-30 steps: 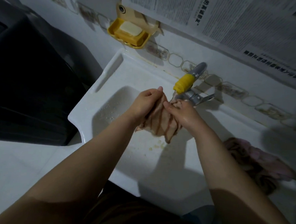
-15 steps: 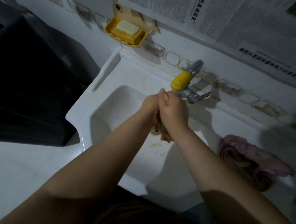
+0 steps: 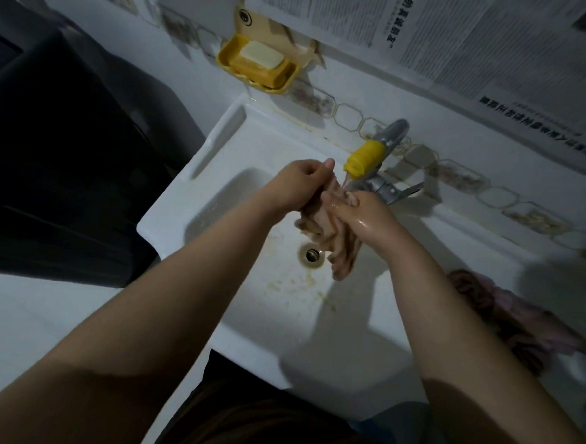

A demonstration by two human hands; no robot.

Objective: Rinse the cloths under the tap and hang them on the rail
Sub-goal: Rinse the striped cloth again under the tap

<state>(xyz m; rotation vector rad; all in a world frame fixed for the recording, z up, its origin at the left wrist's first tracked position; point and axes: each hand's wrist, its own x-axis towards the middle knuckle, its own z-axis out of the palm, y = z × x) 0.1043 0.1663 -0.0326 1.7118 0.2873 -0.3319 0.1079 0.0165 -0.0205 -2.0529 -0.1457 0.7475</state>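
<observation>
— So, where do we have the cloth right now?

— We hold the striped cloth (image 3: pixel 322 220) between both hands over the white sink (image 3: pixel 183 194), just under the yellow nozzle (image 3: pixel 363 157) of the tap (image 3: pixel 391 133). Its loose end hangs down beside the drain (image 3: pixel 312 255), above the stained basin floor.

— And our grip on it?

— Our left hand (image 3: pixel 300 184) has its fingers curled round the upper part of the cloth, thumb up. Our right hand (image 3: pixel 364 210) is wet and shiny, and its fingers fold over the cloth from the other side, close under the nozzle. Both hands clutch the same bunched piece, nearly touching each other.

— Is water running?

— We see a thin stream from the nozzle falling onto the cloth by our right fingers.

— What else do we have around us?

— A second cloth, a pinkish crumpled one (image 3: pixel 505 313), lies on the sink's flat ledge to our right, well apart from our hands. A yellow soap dish (image 3: pixel 260 67) with a pale bar of soap (image 3: pixel 260 54) sits on the wall above the sink's far left corner. Newspaper sheets (image 3: pixel 450 36) cover the wall above the tap. A dark bulky object (image 3: pixel 58 159) stands to the left of the sink; we cannot tell what it is.
</observation>
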